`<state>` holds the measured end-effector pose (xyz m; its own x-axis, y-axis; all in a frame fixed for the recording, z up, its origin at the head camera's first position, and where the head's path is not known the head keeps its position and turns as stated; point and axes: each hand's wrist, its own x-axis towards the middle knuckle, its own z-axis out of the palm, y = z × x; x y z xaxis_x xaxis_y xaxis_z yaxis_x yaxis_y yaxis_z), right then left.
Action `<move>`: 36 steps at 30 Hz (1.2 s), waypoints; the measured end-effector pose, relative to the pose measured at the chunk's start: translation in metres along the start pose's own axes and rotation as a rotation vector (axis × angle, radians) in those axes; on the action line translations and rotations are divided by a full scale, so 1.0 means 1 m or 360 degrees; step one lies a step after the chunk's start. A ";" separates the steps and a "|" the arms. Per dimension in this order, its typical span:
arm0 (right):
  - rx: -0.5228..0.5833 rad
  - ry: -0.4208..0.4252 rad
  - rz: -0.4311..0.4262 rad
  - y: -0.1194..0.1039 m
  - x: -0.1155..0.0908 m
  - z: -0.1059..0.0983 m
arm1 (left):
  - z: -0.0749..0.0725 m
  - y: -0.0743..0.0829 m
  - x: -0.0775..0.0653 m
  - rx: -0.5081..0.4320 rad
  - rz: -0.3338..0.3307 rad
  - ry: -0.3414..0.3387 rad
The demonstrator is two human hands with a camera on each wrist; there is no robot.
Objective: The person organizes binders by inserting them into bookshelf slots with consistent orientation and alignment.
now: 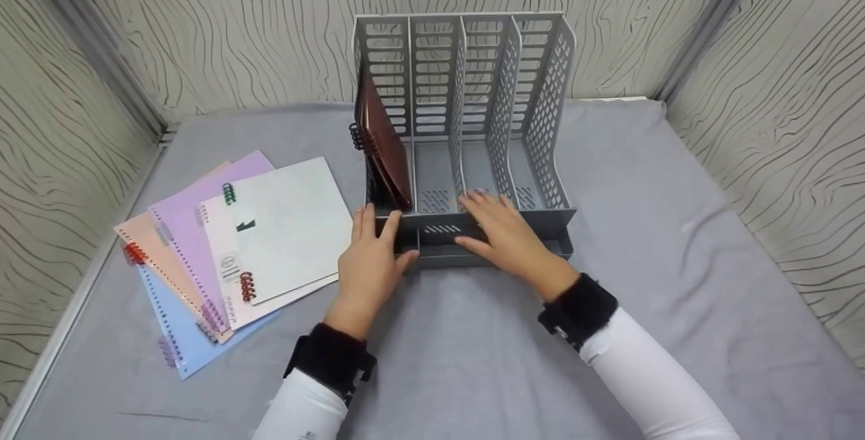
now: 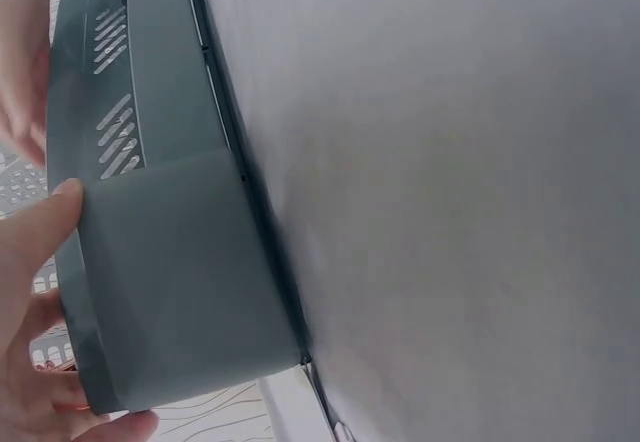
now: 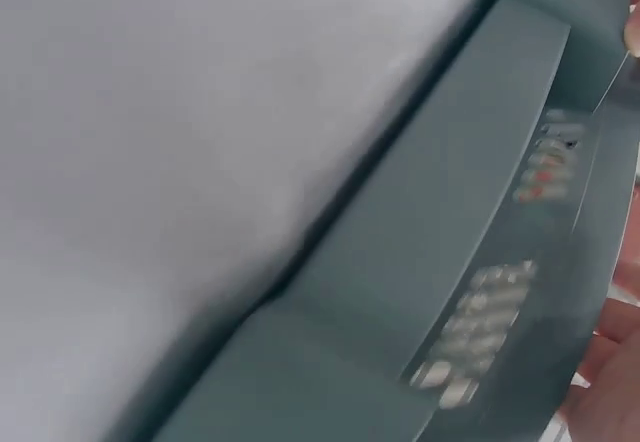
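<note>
A grey desk file organizer with four upright slots and a low front tray stands on the cloth. My left hand grips its front left corner; in the left wrist view the thumb lies at the panel's top edge and the other fingers go behind it. My right hand is over the middle of the front panel, fingers extended toward the slots and thumb spread. In the right wrist view the organizer's slotted front appears blurred beside the fingers. A brown ring-bound notebook leans in the leftmost slot.
Left of the organizer lies a fanned pile of loose-leaf covers: a white one on top, then purple, peach and blue sheets with coloured binding rings. Patterned panels enclose the grey cloth-covered table.
</note>
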<state>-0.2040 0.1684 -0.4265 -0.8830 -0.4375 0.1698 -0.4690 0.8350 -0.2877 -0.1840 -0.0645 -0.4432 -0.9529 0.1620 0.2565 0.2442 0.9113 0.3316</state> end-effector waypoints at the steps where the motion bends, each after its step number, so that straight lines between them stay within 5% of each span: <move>1: -0.0015 -0.0003 0.0008 0.004 -0.005 -0.001 | 0.000 0.000 0.000 -0.0003 -0.0004 -0.0016; 21: -0.0149 0.0038 0.0074 0.049 -0.058 -0.014 | -0.003 -0.001 0.000 -0.0010 -0.0035 -0.0090; 36: -0.0302 0.0129 0.0147 0.055 -0.064 -0.007 | -0.005 0.002 0.001 0.0008 -0.0013 -0.0120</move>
<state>-0.1735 0.2444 -0.4460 -0.9144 -0.3342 0.2282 -0.3679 0.9215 -0.1243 -0.1835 -0.0643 -0.4372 -0.9657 0.1823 0.1849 0.2356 0.9146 0.3288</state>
